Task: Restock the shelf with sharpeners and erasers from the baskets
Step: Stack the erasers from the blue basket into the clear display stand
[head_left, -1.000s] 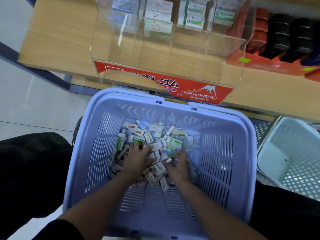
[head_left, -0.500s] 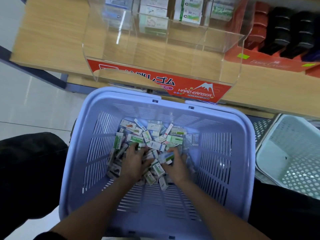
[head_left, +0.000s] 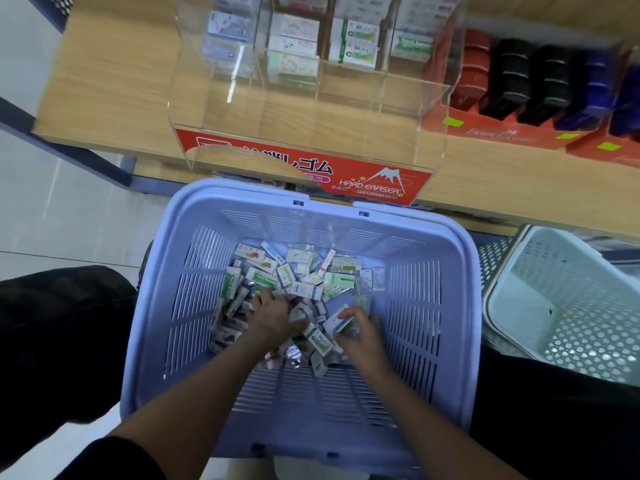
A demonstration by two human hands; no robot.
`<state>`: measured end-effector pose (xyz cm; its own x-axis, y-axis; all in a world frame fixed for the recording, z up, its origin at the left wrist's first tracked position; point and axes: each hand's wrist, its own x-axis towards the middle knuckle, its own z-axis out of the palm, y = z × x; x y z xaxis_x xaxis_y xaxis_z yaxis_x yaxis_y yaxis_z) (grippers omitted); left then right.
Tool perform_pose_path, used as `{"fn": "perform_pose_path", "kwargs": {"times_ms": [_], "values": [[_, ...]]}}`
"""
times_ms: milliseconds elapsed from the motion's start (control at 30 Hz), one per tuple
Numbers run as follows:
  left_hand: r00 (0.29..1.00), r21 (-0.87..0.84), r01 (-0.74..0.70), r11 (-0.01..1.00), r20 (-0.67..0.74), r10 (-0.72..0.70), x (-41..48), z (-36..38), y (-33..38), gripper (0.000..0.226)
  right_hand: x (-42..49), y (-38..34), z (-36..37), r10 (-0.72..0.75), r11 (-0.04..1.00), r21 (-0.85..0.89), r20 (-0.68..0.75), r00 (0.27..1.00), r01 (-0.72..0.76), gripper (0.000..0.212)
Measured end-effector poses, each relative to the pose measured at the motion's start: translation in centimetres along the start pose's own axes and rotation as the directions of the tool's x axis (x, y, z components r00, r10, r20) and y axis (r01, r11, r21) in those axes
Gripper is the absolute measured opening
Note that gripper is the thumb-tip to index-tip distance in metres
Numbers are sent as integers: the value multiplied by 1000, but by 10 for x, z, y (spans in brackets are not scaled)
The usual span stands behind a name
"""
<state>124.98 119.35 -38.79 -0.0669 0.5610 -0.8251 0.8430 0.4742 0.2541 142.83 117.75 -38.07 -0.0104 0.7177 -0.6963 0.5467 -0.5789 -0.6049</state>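
Observation:
A lilac plastic basket [head_left: 446, 306] sits in front of me, with a heap of small packaged erasers [head_left: 298, 275] on its floor. Both my hands are down in the heap. My left hand [head_left: 270, 318] lies on the packets at the left of the pile, its fingers spread among them. My right hand [head_left: 360, 336] pinches a white and green eraser packet [head_left: 341, 322] at the right of the pile. Beyond the basket, a clear acrylic display bin [head_left: 311, 109] with a red "HARD ERASER" front stands on the wooden shelf [head_left: 114, 74]; stacked eraser boxes [head_left: 353, 39] fill its back compartments.
Red, black and blue items [head_left: 512, 84] stand in red trays on the shelf to the right of the bin. A white perforated basket [head_left: 571, 306] sits at the right. My dark-trousered legs flank the lilac basket; pale floor tiles lie at the left.
My right hand has shifted right and lifted a packet out of the pile. My left hand stays on the heap. The camera has tilted a little.

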Motion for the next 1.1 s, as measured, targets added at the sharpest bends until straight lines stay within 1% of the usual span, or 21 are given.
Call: {"fn": "perform_pose_path", "kwargs": {"times_ms": [67, 133, 200, 300, 367, 400, 500, 533, 567, 633, 667, 700, 733, 767, 800, 833, 867, 933, 967, 1033, 1100], "values": [[998, -53, -30, 998, -52, 27, -5, 2, -4, 64, -2, 2, 0, -3, 998, 62, -39, 999, 5, 30], [987, -172, -84, 982, -149, 58, -15, 3, -6, 54, -3, 5, 1, -8, 995, 98, -85, 996, 17, 33], [969, -327, -160, 931, -232, 85, -28, 3, -6, 39, -5, 3, -1, -30, 991, 127, -114, 993, 45, 33], [948, -478, -251, 842, -296, 115, -46, -2, -1, 33, -11, -14, -7, -50, 982, 176, -130, 990, 73, 37], [941, -528, -284, 800, -314, 127, -51, -6, 3, 29, -12, -25, -11, -42, 969, 237, -102, 994, 65, 34], [939, -559, -294, 775, -319, 126, -53, -10, 6, 27, -13, -30, -13, -43, 956, 286, -70, 997, 61, 38], [955, -692, -287, 663, -261, 141, -60, -21, 15, 25, -21, -48, -23, -24, 875, 485, 62, 998, -9, 67], [960, -727, -278, 628, -237, 151, -65, -26, 18, 29, -24, -54, -26, -9, 859, 511, 87, 996, -37, 73], [964, -753, -266, 601, -209, 164, -68, -32, 19, 37, -28, -62, -29, 0, 852, 520, 117, 993, -61, 76], [968, -784, -247, 569, -170, 185, -73, -43, 20, 57, -35, -76, -33, -31, 814, 576, 169, 985, -73, 68], [968, -796, -240, 556, -151, 201, -78, -48, 21, 59, -39, -83, -35, -62, 783, 619, 176, 982, -62, 59], [964, -809, -244, 534, -141, 226, -84, -54, 23, 49, -43, -91, -37, -98, 759, 649, 174, 980, -40, 51], [959, -824, -249, 508, -136, 248, -91, -61, 26, 33, -47, -99, -39, -132, 740, 672, 166, 977, -14, 45], [953, -838, -253, 483, -129, 276, -97, -69, 30, 21, -51, -106, -41, -168, 737, 675, 161, 973, 16, 43], [948, -850, -255, 460, -127, 293, -103, -75, 32, 18, -56, -114, -43, -200, 740, 671, 162, 966, 41, 44], [941, -858, -262, 441, -127, 313, -109, -82, 34, 25, -61, -122, -45, -229, 757, 650, 166, 959, 68, 46], [937, -861, -265, 435, -124, 326, -116, -90, 37, 39, -67, -129, -46, -255, 768, 633, 169, 952, 93, 45], [928, -826, -286, 487, -112, 355, -135, -107, 42, 73, -79, -145, -50, -298, 787, 599, 158, 941, 148, 43], [918, -793, -322, 518, -127, 376, -145, -115, 45, 79, -84, -152, -52, -323, 791, 584, 144, 935, 184, 43], [880, -727, -419, 544, -176, 442, -162, -132, 50, 74, -95, -166, -55, -380, 783, 568, 116, 918, 253, 44], [848, -686, -484, 544, -215, 484, -173, -151, 51, 64, -106, -183, -60, -429, 761, 575, 97, 898, 301, 39]]}}
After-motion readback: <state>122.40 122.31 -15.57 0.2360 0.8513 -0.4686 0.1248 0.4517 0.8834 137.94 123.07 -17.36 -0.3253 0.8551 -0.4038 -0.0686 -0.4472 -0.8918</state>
